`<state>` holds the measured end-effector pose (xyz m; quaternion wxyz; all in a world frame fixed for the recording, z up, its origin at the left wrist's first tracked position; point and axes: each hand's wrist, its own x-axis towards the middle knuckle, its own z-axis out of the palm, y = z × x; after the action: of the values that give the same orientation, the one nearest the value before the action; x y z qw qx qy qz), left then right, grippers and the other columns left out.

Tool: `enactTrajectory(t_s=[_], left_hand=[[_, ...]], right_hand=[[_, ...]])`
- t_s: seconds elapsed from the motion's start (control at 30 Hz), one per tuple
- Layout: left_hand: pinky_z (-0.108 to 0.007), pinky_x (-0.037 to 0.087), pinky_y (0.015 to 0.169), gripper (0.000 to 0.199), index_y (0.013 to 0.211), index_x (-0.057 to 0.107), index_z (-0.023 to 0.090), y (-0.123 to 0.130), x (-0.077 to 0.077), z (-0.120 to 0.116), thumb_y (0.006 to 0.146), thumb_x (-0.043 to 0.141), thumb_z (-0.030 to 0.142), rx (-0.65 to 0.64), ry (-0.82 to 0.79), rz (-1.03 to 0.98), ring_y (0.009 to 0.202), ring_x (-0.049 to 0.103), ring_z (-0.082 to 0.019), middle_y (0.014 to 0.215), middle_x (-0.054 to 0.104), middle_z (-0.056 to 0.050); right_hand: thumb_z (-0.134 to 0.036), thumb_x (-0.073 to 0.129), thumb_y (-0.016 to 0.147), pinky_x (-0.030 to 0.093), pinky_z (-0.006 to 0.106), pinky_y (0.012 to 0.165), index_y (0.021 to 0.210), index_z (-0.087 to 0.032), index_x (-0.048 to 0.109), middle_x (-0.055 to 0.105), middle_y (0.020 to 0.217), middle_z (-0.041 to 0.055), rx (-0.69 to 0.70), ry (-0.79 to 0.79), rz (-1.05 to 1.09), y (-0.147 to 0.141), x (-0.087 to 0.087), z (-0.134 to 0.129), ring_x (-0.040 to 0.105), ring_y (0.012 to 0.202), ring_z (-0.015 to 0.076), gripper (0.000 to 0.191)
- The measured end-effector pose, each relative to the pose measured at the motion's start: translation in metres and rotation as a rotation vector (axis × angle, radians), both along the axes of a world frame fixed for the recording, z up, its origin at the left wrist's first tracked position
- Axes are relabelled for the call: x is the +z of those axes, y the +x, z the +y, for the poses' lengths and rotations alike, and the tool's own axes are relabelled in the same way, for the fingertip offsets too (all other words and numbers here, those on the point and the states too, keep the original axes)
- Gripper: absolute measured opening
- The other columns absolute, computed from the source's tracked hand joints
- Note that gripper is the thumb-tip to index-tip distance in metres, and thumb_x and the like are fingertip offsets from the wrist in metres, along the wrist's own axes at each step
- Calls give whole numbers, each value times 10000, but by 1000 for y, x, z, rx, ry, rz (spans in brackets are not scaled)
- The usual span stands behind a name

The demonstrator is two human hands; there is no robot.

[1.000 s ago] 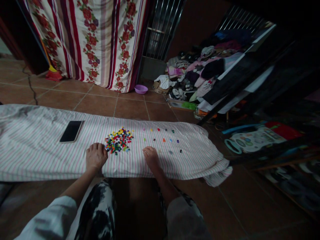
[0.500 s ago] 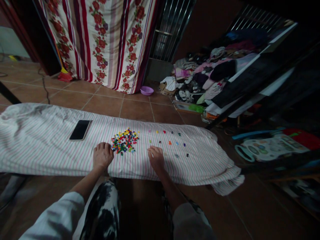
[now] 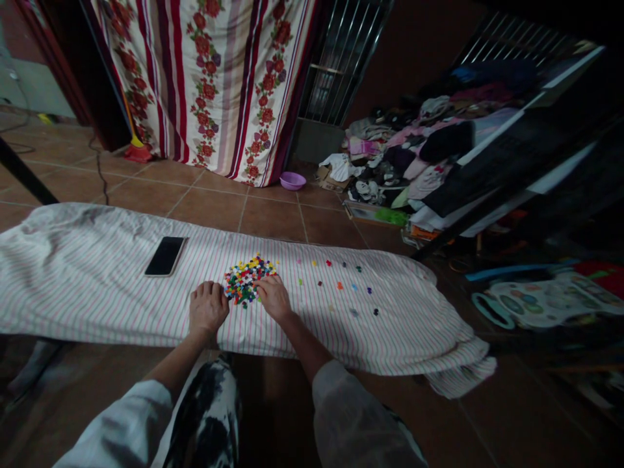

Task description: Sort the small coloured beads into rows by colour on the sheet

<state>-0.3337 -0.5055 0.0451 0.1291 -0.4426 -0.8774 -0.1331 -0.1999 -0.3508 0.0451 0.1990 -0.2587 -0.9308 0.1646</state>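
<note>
We see brown floor tiles [image 3: 273, 218] with pale grout lines. A floral, striped curtain [image 3: 229, 84] hangs at the far side, left of a barred metal grille [image 3: 329, 75] and a dark reddish-brown wall [image 3: 414, 55]. Near us stands a long, low surface under a striped cloth [image 3: 112, 292]. To our right, heaped clothes [image 3: 400, 146] lie near a dark slanting bar [image 3: 451, 227]. The light is dim, and deep shadow fills the right side.
</note>
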Motion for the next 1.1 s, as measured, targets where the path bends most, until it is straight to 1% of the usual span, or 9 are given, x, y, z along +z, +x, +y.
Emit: enactTrajectory(t_s=[0.13, 0.27, 0.37, 0.5, 0.7, 0.8, 0.87, 1.0, 1.1], left_hand=[[-392, 338, 795, 212, 936, 582, 161, 0, -1, 0, 894, 400, 262, -3, 4, 14, 970, 498, -279, 969, 582, -119], [-392, 336, 791, 213, 936, 580, 161, -1, -1, 1, 896, 396, 261, -2, 7, 8, 969, 498, -281, 966, 582, -118], [-394, 335, 789, 215, 935, 581, 163, -1, -2, 1, 897, 392, 257, -6, 19, -7, 972, 497, -283, 964, 583, -120], [-395, 334, 793, 217, 938, 585, 163, -1, -1, 1, 894, 393, 255, -13, 27, -21, 973, 498, -283, 962, 581, -123], [-389, 336, 798, 211, 927, 588, 168, 0, 2, 1, 888, 399, 254, -2, 13, -16, 984, 501, -282, 970, 591, -121], [-383, 336, 799, 208, 932, 587, 167, 0, 2, 0, 887, 408, 263, 2, 6, -3, 982, 507, -278, 974, 593, -117], [-384, 337, 796, 212, 938, 586, 165, 1, 3, 0, 887, 408, 268, 0, 6, 5, 980, 509, -279, 981, 596, -119], [-387, 336, 785, 220, 932, 587, 165, 1, 2, -1, 888, 401, 274, -4, 0, 11, 971, 512, -285, 970, 598, -124], [-387, 333, 784, 233, 933, 589, 163, 0, 1, -1, 889, 392, 278, -3, -9, 15, 978, 512, -286, 961, 595, -126]], right_hand=[[-209, 525, 927, 428, 344, 905, 1058, -265, 736, 667, 986, 69, 10, 18, -83, -25, 4, 7, 524, 1013, 232, 255], [-137, 558, 885, 409, 350, 936, 982, -269, 760, 671, 950, 83, 14, 48, -174, -43, 4, 15, 526, 1040, 240, 260], [-99, 582, 854, 427, 342, 880, 916, -268, 763, 678, 914, 83, -7, 34, -200, -51, 4, 19, 543, 1013, 241, 255], [-102, 629, 825, 435, 330, 824, 786, -239, 741, 683, 861, 86, -7, 26, -214, -56, 7, 19, 564, 964, 241, 181], [-157, 589, 864, 433, 350, 832, 827, -224, 718, 685, 909, 100, -21, 80, -244, -51, 16, 11, 556, 1004, 261, 150], [-191, 558, 887, 425, 343, 876, 895, -225, 694, 686, 951, 80, -27, 73, -188, -47, 21, 7, 549, 1014, 241, 140], [-216, 530, 907, 420, 325, 891, 933, -224, 670, 689, 965, 61, -55, 54, -122, -44, 22, 3, 549, 1005, 221, 143], [-220, 538, 890, 426, 286, 868, 908, -230, 636, 691, 925, 25, -131, -28, 24, -31, 18, -5, 572, 950, 191, 100], [-204, 538, 868, 443, 284, 857, 924, -234, 637, 688, 924, 17, -189, -86, 152, -9, 9, -8, 591, 913, 178, 117]])
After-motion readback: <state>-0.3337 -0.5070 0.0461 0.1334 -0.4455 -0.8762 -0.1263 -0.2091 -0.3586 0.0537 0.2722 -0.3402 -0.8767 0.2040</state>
